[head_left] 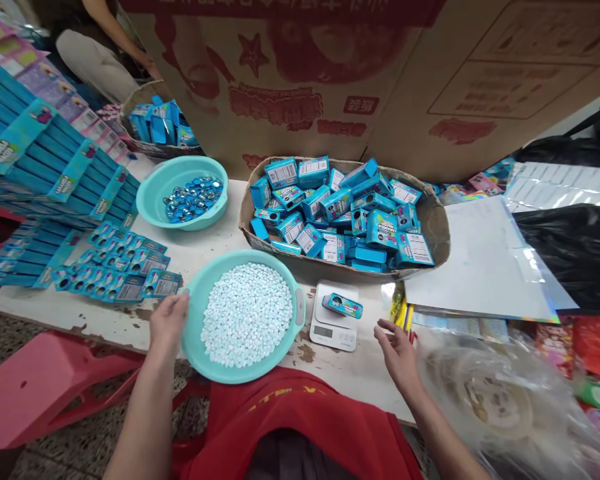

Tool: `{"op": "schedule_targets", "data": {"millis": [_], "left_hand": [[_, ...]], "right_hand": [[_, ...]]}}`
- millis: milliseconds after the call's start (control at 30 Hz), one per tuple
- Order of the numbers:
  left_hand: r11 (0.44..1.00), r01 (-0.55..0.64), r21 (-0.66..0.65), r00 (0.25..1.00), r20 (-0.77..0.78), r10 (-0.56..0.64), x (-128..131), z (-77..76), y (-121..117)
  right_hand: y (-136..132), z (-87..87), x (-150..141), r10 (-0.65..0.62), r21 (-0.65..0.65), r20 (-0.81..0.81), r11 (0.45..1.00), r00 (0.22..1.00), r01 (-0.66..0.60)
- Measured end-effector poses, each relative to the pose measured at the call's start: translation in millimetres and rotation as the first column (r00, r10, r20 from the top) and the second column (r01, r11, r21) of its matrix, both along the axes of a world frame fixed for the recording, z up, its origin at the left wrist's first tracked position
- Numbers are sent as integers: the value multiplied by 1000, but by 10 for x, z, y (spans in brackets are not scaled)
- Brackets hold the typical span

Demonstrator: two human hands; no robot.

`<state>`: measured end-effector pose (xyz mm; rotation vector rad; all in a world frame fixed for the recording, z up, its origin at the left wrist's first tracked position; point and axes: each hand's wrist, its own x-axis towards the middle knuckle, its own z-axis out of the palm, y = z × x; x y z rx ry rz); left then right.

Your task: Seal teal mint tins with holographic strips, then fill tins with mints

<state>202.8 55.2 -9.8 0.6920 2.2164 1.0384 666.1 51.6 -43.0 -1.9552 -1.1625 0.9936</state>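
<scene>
A turquoise plastic basin (pixel 193 350) full of small pale candies (pixel 247 313) stands at the table's front edge, close to my body. My left hand (pixel 169 323) grips the basin's left rim, with some of its fingers hidden. On its right, a white digital scale (pixel 333 338) carries one small blue candy box (pixel 344 306), lying flat with a round hole in it. Nothing is in my right hand (pixel 396 347), which hovers to the right of the scale with its fingers apart.
Many blue boxes fill a cut-down cardboard carton (pixel 444 233) behind the scale. A second turquoise basin (pixel 147 200) holds shiny blue-and-silver pieces. Flat boxes (pixel 125 263) and stacked blue packs (pixel 55 153) lie left. A plastic-wrapped roll (pixel 495 400) sits right. Someone's arm (pixel 117 30) shows behind.
</scene>
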Motion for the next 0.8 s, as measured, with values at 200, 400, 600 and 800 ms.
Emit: {"op": "schedule_targets", "data": {"millis": [200, 400, 600, 800], "left_hand": [[834, 542, -98, 821, 270, -502, 750, 24, 96], [777, 619, -115, 767, 303, -566, 1041, -12, 161], [723, 670, -170, 735, 291, -612, 1140, 37, 238], [766, 636, -94, 757, 270, -595, 1275, 44, 301]], "right_hand": [[-4, 20, -91, 19, -59, -71, 998, 997, -23], [21, -20, -56, -11, -65, -122, 998, 992, 3], [23, -124, -57, -26, -45, -166, 999, 986, 19], [122, -159, -202, 82, 75, -173, 995, 982, -69]]}}
